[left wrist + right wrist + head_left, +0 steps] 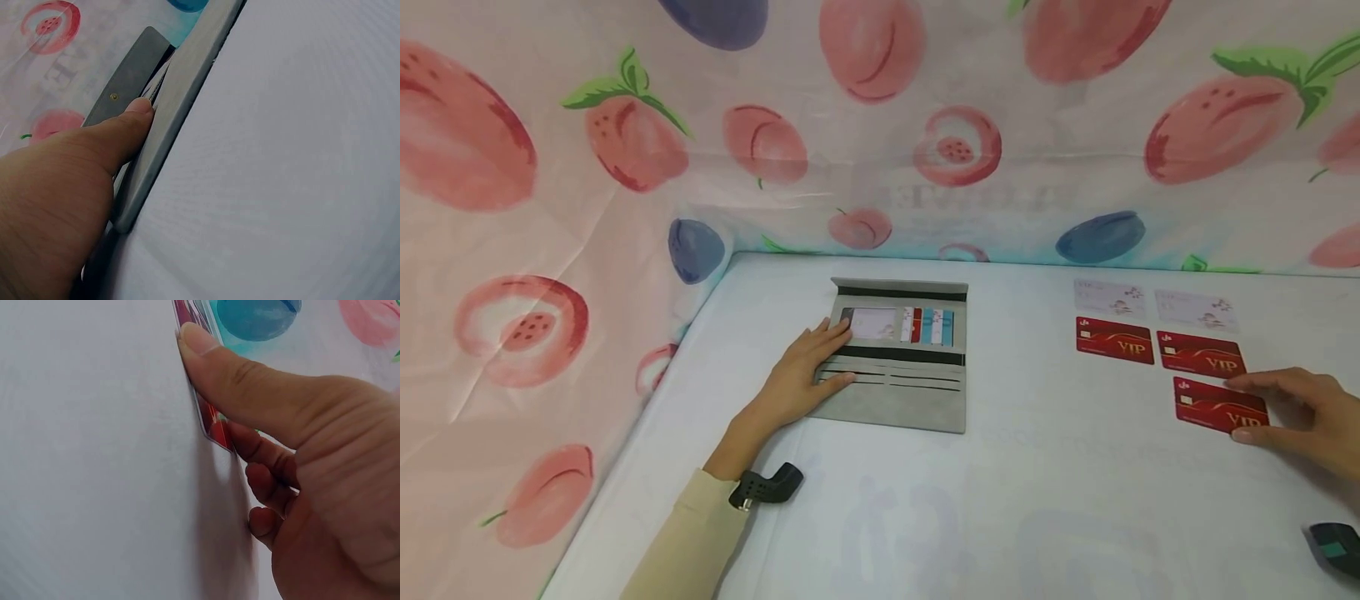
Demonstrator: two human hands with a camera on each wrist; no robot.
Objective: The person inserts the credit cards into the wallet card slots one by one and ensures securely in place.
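Observation:
A grey bifold wallet (891,404) lies unfolded on the white table, with a clear window and several cards in its upper half. My left hand (801,367) rests on the wallet's left side, its fingers extended over the fold; the thumb lies on the lower half, seen close up in the left wrist view. At the right, my right hand (1311,412) pinches the right end of a red VIP card (1213,404) between thumb and fingers. In the right wrist view the thumb lies along that card's edge, and its other fingers are partly hidden.
Two more red VIP cards (1114,340) lie side by side just beyond the held one. Behind them are two pale cards with pink flowers (1108,297). A peach-patterned sheet (865,167) hangs along the back and left. A dark device (1336,546) is at the lower right edge.

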